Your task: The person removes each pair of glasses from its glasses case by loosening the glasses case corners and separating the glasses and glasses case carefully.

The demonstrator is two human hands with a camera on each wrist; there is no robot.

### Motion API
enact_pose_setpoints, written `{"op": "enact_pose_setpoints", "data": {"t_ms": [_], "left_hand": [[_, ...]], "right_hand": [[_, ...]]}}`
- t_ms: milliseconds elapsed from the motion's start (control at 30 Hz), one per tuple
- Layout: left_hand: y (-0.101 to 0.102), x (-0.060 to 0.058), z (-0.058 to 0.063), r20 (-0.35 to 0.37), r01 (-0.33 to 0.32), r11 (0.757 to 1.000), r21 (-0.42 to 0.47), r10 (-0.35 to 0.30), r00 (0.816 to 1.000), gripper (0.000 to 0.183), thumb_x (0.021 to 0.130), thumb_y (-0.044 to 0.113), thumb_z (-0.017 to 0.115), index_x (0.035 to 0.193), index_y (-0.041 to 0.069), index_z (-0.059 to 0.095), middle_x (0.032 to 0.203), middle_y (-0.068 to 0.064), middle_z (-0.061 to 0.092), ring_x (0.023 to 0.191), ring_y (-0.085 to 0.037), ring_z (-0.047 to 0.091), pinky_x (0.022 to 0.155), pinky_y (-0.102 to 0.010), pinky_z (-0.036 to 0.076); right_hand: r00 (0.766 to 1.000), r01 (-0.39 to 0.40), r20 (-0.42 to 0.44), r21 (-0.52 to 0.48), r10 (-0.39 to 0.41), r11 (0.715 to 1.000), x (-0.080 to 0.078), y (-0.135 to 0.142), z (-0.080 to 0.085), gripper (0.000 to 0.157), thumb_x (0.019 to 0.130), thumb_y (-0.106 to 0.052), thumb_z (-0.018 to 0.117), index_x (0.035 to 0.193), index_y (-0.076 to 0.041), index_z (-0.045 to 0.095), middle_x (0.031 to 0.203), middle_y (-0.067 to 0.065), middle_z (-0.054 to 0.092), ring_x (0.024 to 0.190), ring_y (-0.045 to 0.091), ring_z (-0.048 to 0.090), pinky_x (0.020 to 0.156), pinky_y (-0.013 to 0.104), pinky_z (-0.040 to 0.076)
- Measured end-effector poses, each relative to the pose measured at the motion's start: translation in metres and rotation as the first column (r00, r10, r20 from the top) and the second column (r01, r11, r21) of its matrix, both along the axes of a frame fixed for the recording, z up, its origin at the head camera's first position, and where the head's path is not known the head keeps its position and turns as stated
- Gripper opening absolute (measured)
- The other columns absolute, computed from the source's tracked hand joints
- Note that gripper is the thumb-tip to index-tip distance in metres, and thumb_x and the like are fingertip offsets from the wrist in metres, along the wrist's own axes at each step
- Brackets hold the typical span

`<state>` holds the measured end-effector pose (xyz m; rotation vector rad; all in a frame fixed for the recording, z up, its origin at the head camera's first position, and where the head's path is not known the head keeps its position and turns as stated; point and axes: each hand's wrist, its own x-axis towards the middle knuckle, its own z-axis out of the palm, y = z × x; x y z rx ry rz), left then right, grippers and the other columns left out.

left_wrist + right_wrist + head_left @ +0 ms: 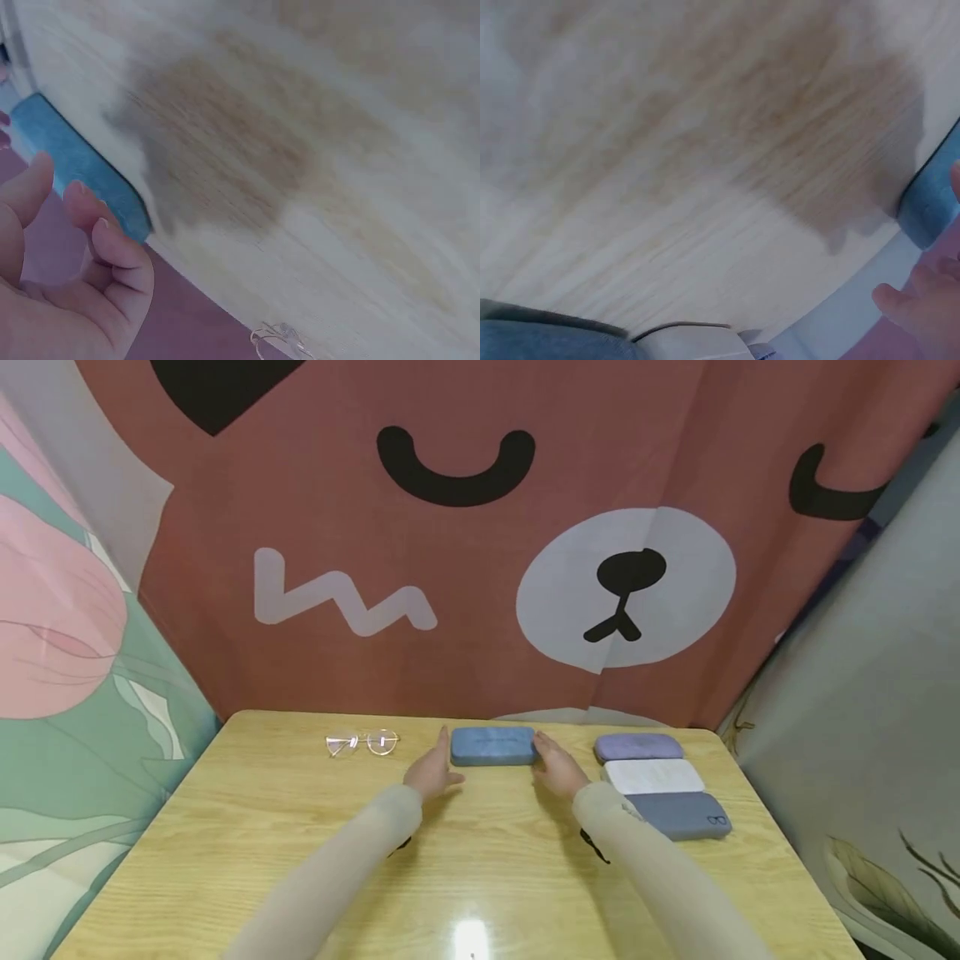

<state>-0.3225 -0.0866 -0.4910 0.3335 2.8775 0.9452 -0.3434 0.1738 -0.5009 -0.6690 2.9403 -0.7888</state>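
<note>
A blue glasses case point(492, 746) lies closed near the table's back edge, between the two hands. At its left end is my left hand point(432, 770), fingers extended forward and thumb apart. My right hand point(558, 766) is at the opposite end, its fingertips at the case's corner. In the left wrist view, the loosely bent fingers of the left hand point(82, 277) are close to the case point(90, 172); contact is unclear. Only part of the right hand point(930, 307) and the case's end point(936, 191) appear in the right wrist view. Neither hand grips the case.
Clear-lens glasses point(367, 742) with a thin frame lie left of the left hand. On the right, purple point(639, 746), white point(654, 776) and grey-blue point(686, 817) cases lie in a row, the last partly behind the right sleeve. A patterned curtain point(465, 677) hangs behind the wooden table point(225, 860).
</note>
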Motion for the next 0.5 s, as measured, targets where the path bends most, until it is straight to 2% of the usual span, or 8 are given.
{"op": "enact_pose_setpoints", "data": {"t_ms": [200,333,500], "left_hand": [[-0.008,0.027,0.01,-0.003,0.012,1.0,0.018,-0.012,1.0,0.094,0.087,0.021,0.074,0.153,-0.001,0.012,0.082,-0.004,0.058,0.068,-0.017,0.055,0.056,-0.033,0.044],[-0.013,0.043,0.012,-0.006,0.017,1.0,0.024,-0.016,1.0,0.093,0.087,0.022,0.074,0.153,-0.001,0.013,0.085,-0.006,0.06,0.072,-0.019,0.058,0.056,-0.033,0.045],[-0.02,0.058,0.014,-0.015,-0.007,1.0,0.016,0.007,1.0,0.091,0.086,0.022,0.075,0.152,-0.004,0.018,0.082,-0.005,0.057,0.064,-0.018,0.053,0.054,-0.031,0.042]], "right_hand": [[0.998,-0.022,-0.058,0.032,0.024,0.999,0.02,0.004,0.007,0.066,0.083,0.007,0.069,0.138,0.019,0.036,0.147,0.033,0.033,0.137,0.044,0.031,0.109,0.056,0.028],[0.999,-0.01,-0.038,0.022,0.01,1.0,0.034,0.007,0.015,0.067,0.084,0.007,0.069,0.141,0.017,0.034,0.147,0.032,0.033,0.136,0.045,0.031,0.106,0.06,0.03],[0.997,-0.017,-0.068,0.025,0.018,1.0,0.044,0.013,0.02,0.066,0.083,0.008,0.069,0.139,0.019,0.035,0.145,0.034,0.034,0.135,0.046,0.032,0.108,0.055,0.03]]}}
